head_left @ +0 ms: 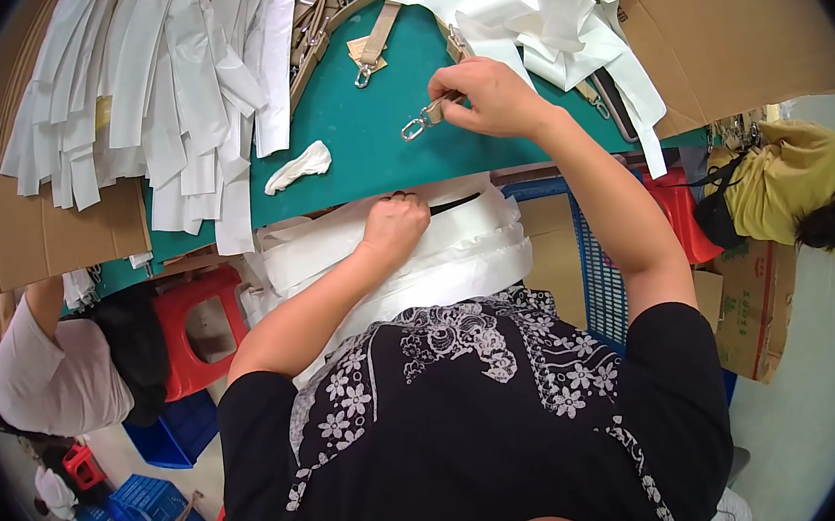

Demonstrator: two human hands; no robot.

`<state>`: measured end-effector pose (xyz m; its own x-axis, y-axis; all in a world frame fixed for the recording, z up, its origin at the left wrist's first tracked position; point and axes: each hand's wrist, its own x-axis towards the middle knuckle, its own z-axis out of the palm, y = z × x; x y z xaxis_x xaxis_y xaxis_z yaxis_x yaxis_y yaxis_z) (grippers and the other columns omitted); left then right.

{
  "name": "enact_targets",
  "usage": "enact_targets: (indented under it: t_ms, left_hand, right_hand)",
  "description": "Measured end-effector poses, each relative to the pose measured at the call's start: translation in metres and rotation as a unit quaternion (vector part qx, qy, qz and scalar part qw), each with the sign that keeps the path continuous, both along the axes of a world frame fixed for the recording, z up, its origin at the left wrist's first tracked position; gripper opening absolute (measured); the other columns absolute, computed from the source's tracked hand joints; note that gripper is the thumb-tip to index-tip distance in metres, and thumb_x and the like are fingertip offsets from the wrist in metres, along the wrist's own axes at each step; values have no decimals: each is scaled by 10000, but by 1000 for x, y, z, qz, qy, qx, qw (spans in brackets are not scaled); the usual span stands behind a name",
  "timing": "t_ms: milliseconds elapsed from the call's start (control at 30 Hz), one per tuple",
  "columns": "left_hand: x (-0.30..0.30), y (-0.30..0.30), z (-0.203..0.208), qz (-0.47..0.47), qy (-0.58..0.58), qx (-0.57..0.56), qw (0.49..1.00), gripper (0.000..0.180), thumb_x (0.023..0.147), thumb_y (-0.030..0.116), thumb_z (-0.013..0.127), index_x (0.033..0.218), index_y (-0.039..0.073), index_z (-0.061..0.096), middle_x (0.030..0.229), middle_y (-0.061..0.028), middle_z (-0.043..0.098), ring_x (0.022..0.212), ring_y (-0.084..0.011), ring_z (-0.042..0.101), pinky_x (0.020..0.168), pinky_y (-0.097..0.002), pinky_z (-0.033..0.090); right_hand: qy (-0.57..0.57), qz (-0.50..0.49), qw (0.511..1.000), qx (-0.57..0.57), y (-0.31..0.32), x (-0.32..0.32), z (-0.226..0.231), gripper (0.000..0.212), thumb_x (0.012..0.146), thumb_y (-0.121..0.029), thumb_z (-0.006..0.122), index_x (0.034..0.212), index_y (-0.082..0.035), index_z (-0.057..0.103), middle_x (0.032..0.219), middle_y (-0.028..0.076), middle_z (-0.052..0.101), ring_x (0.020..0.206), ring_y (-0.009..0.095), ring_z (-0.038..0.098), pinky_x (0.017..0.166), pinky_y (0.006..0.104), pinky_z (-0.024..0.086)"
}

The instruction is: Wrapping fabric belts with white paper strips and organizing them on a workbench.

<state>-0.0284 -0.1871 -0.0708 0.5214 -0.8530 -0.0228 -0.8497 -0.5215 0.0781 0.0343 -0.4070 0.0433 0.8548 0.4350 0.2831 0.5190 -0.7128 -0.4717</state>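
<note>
Over the green table my right hand (490,99) is closed on the end of a tan webbing strap (436,112). A silver metal snap hook (414,126) hangs from that strap, to the left of my fingers. My left hand (397,226) rests closed at the table's near edge, against white strips (388,271) stacked over my lap. Whatever its curled fingers hold, if anything, is hidden. Another tan strap end with a hook (363,73) and a small tag lies farther back on the table.
Long white strips (190,91) hang over the table's left side, and a white heap (550,22) lies at the back right. A crumpled white piece (298,167) sits on the green tabletop (356,146). Cardboard (736,19) stands at right. People sit on both sides; a red stool (198,327) stands left.
</note>
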Motion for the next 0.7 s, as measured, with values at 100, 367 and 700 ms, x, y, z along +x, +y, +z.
enact_targets:
  t_ms: [100, 367, 700]
  left_hand:
    - [-2, 14, 5, 49, 104, -67, 991, 84, 697, 98, 603, 755, 37, 602, 787, -101, 634, 691, -234, 614, 589, -313, 477]
    - [-4, 58, 71, 309, 209, -374, 849, 139, 876, 121, 575, 955, 25, 513, 621, -82, 539, 517, -122, 501, 477, -256, 388]
    - [17, 89, 114, 357, 288, -346, 818, 188, 831, 63, 550, 1017, 50, 583, 574, -15, 504, 500, -46, 439, 471, -251, 372]
  right_hand:
    - [26, 9, 1000, -14, 4, 2, 2, 99, 729, -114, 558, 806, -56, 576, 721, 63, 604, 686, 232, 564, 709, 335, 456]
    - [42, 140, 987, -71, 20, -12, 36, 567, 634, -568, 700, 920, -93, 585, 691, 42, 558, 761, 222, 547, 830, 341, 371]
    - [223, 148, 957, -112, 55, 1, 25, 256, 729, -361, 592, 750, -135, 709, 667, 62, 627, 653, 235, 581, 816, 330, 386]
